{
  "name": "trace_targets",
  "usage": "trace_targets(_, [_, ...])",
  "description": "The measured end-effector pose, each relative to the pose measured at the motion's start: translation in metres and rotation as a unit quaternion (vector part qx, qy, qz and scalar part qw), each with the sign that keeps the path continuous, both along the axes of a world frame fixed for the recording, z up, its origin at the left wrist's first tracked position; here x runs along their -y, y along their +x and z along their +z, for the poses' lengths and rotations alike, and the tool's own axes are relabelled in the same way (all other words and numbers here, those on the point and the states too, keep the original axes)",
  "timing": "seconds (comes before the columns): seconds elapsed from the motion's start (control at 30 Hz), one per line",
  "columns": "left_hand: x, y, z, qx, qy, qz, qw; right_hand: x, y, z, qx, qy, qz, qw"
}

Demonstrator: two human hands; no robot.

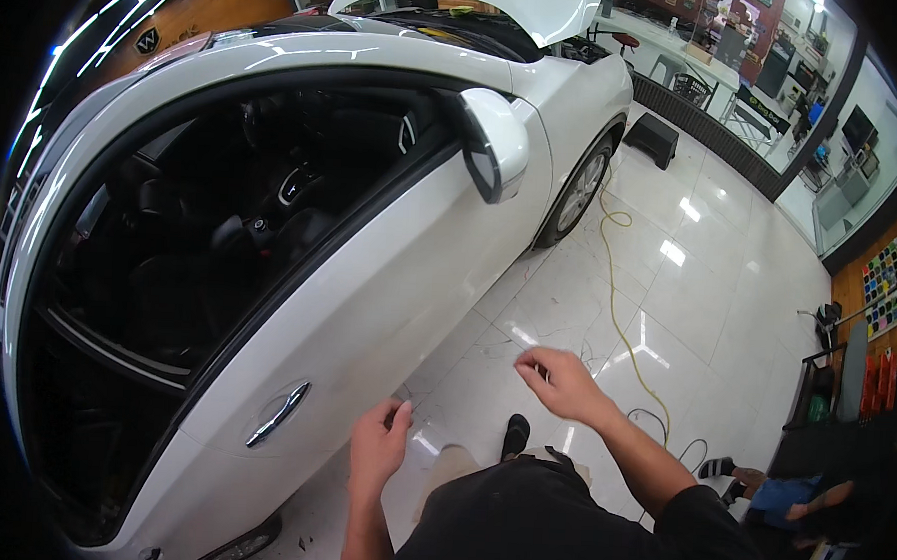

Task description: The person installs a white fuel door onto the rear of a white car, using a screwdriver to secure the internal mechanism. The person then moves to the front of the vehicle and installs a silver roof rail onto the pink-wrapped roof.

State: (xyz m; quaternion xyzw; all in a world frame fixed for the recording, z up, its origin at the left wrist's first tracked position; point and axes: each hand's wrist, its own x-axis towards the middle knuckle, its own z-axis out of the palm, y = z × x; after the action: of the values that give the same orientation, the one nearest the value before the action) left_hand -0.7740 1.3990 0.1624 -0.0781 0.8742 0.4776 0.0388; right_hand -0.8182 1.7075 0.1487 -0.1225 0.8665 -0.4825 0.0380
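A white car [368,297] stands along my left side, its front door shut. My left hand [377,445] is up beside the lower door panel, to the right of the chrome door handle [278,415]. Its fingers are curled, thumb against the index finger. Out over the floor, farther from the car, my right hand [566,383] is raised with its fingertips pinched together. Whatever either pinch holds, if anything, is too small to make out. The side mirror [496,147] juts from the door ahead of both hands.
The bonnet [481,1] is raised. A yellow hose [617,317] runs over the glossy tiled floor [709,271] past the front wheel [580,194]. A black step stool [652,141] stands ahead. Thin dark strands lie on the tiles. Another person [784,495] is low at the right.
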Motion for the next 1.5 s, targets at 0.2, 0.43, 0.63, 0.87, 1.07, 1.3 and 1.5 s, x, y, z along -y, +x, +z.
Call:
trace_targets(0.2, [-0.059,-0.096,0.015,-0.01,0.006,-0.039,0.999,-0.034,-0.129,0.04,-0.075,-0.048,-0.032,0.996])
trace_targets(0.43, [-0.119,-0.18,0.001,0.008,-0.093,-0.149,0.984,-0.039,-0.261,0.063,-0.304,0.012,-0.056,0.951])
trace_targets(0.63, [-0.129,-0.156,-0.001,0.075,-0.081,-0.162,0.981,-0.047,-0.393,0.057,-0.171,-0.072,0.054,0.981])
trace_targets(0.87, [-0.097,0.04,-0.102,0.134,-0.011,0.256,0.957,-0.185,-0.458,-0.228,-0.101,-0.196,-0.151,0.964])
trace_targets(1.07, [-0.2,0.378,-0.314,0.333,-0.072,0.656,0.673,-0.076,-0.25,-0.404,0.409,-0.112,0.061,0.903])
trace_targets(1.3, [-0.311,0.578,-0.369,0.461,0.38,0.713,0.367,0.211,0.055,-0.285,0.269,0.173,0.577,0.752])
trace_targets(1.5, [-0.221,0.598,-0.37,0.411,0.166,0.659,0.609,0.439,0.161,-0.301,-0.037,0.181,0.689,0.701])
